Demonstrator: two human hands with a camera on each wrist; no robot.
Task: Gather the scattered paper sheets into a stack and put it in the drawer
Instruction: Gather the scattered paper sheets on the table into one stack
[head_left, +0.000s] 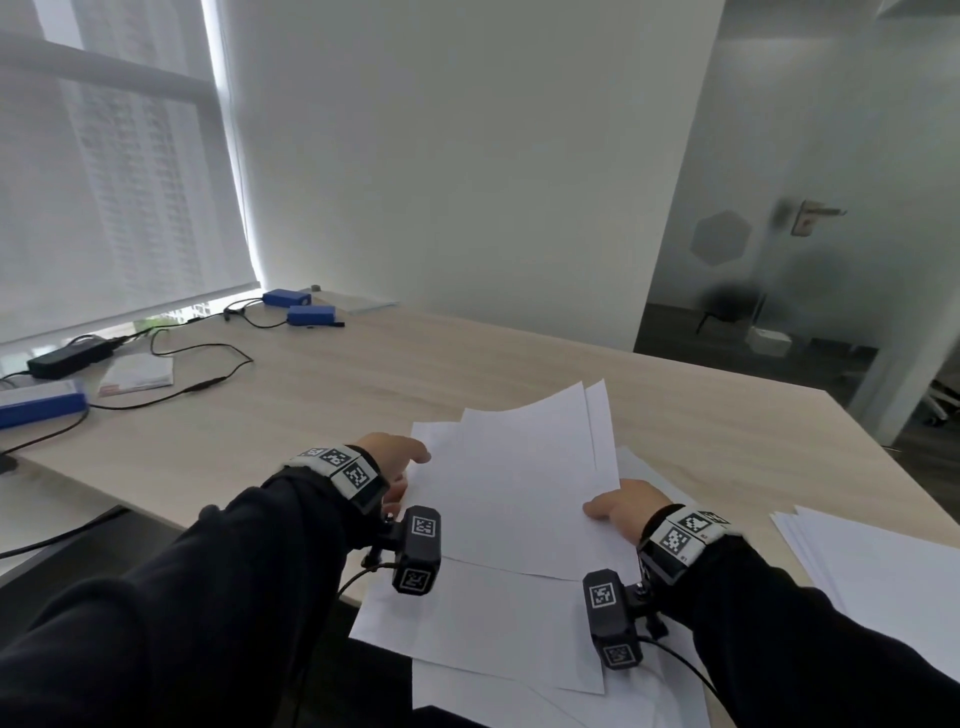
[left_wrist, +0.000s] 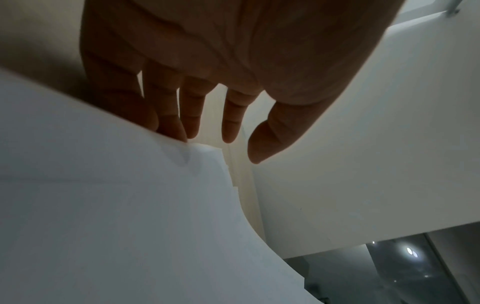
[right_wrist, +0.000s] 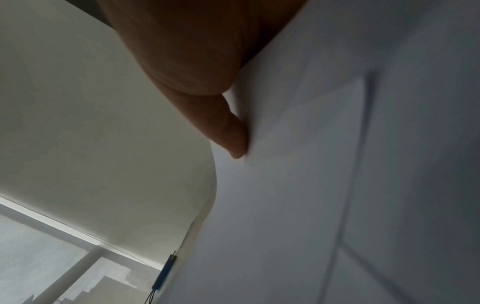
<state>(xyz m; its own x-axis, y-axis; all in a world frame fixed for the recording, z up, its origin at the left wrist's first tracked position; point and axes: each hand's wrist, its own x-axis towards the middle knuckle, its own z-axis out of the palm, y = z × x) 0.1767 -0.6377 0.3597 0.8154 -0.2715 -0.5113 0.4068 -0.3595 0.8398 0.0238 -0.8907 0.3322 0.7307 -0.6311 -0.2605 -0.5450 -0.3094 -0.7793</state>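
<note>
Nearest the wrists, loose sheets (head_left: 483, 639) lie fanned on the desk (head_left: 311, 395), overhanging its near edge. Between the fingers a raised bundle (head_left: 514, 478) is held: the right hand (head_left: 621, 506) pinches its right edge, thumb on top, while the left hand (head_left: 395, 467) has straight fingers (left_wrist: 171, 127) touching the left edge. Right of the right hand lies another pile (head_left: 872, 561). Paper is light, limp and slippery, so it is best squared and gripped by opposite edges. Beyond the fingertips are cables (head_left: 208, 358). No drawer shows.
</note>
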